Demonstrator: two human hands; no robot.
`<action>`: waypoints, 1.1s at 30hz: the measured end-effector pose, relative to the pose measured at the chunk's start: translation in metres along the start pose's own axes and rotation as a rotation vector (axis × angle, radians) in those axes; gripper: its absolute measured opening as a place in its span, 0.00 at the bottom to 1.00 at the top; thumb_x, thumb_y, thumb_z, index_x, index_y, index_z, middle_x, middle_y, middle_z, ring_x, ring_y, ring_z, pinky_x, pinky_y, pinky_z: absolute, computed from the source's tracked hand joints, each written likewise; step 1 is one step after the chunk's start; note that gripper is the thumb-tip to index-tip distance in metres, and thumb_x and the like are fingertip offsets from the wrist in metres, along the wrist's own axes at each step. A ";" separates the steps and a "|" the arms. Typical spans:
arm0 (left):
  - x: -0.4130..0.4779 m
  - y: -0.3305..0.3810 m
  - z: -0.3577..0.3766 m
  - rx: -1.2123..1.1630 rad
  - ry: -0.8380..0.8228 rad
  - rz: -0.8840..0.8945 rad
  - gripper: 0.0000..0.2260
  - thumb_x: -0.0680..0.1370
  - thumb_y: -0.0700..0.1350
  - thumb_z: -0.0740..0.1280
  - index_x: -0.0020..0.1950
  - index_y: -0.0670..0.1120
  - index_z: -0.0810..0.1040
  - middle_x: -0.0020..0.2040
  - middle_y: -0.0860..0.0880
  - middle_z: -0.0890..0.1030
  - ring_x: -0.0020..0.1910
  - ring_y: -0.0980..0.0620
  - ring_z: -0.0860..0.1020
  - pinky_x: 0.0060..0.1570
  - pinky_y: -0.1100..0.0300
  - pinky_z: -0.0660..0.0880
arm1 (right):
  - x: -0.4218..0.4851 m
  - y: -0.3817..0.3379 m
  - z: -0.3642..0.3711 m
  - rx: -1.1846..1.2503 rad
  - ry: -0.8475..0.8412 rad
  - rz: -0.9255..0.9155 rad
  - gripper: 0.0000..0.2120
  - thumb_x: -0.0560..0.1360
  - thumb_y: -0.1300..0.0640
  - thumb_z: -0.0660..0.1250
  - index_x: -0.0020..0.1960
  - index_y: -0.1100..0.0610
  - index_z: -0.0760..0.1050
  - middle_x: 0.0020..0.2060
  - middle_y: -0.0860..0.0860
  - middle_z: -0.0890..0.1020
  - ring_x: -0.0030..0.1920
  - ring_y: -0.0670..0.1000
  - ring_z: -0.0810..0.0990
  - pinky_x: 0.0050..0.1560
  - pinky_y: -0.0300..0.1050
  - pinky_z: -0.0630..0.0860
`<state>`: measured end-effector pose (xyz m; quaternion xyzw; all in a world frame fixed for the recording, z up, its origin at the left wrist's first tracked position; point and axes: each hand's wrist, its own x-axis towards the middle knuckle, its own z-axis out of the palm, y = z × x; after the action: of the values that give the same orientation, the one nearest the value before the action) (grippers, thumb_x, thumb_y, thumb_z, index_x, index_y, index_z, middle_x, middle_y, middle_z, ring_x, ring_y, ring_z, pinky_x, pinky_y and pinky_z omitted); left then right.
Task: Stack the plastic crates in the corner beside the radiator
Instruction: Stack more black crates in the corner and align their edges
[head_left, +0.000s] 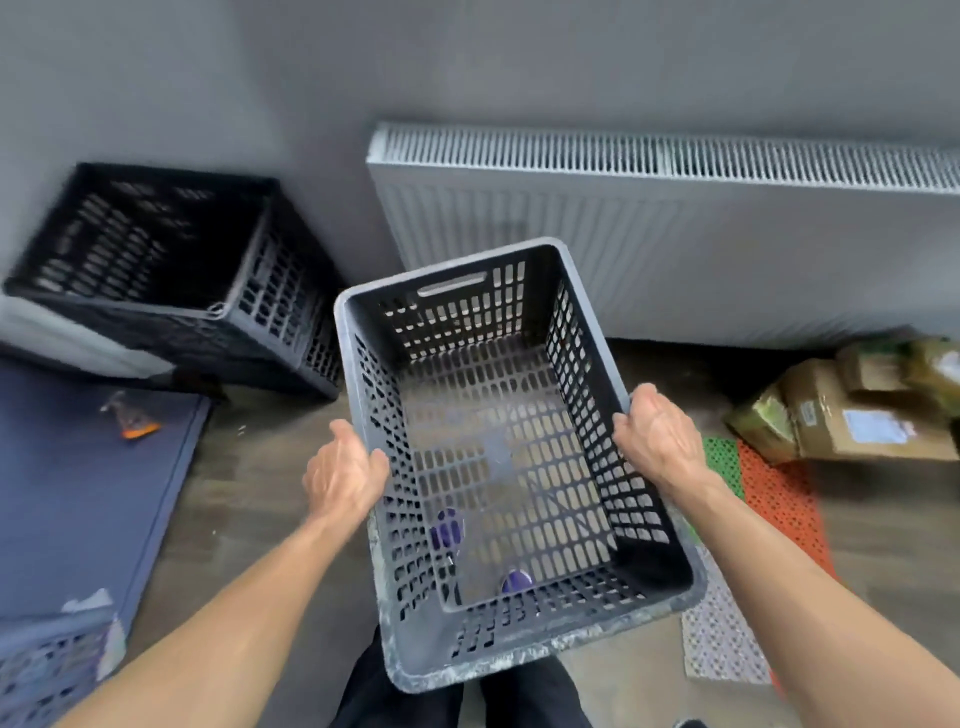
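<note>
Radiator (675, 234) running along the back wall; black crate (171, 270) already sitting in the corner to its left, opening up. Carry step is underway: grey crate (498, 467) being held in the air, upright, long axis pointing away toward the radiator. Left hand (345, 475) and right hand (660, 431) each curling around a long-side rim. Next: swinging left, aligning rims, lowering on top.

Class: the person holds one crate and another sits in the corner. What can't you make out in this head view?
- Corner crate: motion-blurred, so whether it is one crate or several is unclear.
- Third crate: cut off by bottom-left edge.
- Parcels: blurred, labels unreadable.
- Floor under held crate: mostly hidden.
</note>
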<state>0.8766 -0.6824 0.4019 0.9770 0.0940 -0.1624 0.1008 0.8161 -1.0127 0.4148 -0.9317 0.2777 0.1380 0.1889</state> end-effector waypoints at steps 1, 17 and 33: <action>-0.005 -0.005 -0.012 -0.021 0.028 -0.019 0.16 0.77 0.48 0.62 0.58 0.39 0.66 0.43 0.42 0.80 0.42 0.39 0.78 0.42 0.49 0.76 | -0.003 -0.009 -0.011 -0.002 0.019 -0.032 0.07 0.79 0.54 0.59 0.49 0.58 0.67 0.53 0.59 0.81 0.50 0.63 0.79 0.46 0.51 0.70; -0.026 -0.105 -0.173 -0.223 0.184 -0.303 0.09 0.76 0.46 0.65 0.45 0.43 0.67 0.40 0.46 0.74 0.41 0.43 0.74 0.37 0.54 0.66 | -0.028 -0.203 -0.092 -0.089 0.079 -0.361 0.08 0.79 0.55 0.56 0.47 0.60 0.67 0.41 0.54 0.74 0.39 0.59 0.73 0.41 0.49 0.68; 0.056 -0.237 -0.274 -0.391 0.308 -0.210 0.17 0.75 0.48 0.66 0.37 0.47 0.58 0.29 0.51 0.62 0.27 0.50 0.62 0.28 0.58 0.59 | -0.031 -0.389 -0.090 -0.131 0.194 -0.429 0.07 0.80 0.57 0.58 0.47 0.60 0.67 0.40 0.54 0.77 0.38 0.56 0.76 0.39 0.49 0.70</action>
<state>0.9586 -0.3836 0.5974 0.9371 0.2387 -0.0001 0.2548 1.0261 -0.7361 0.6134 -0.9885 0.0808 0.0224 0.1258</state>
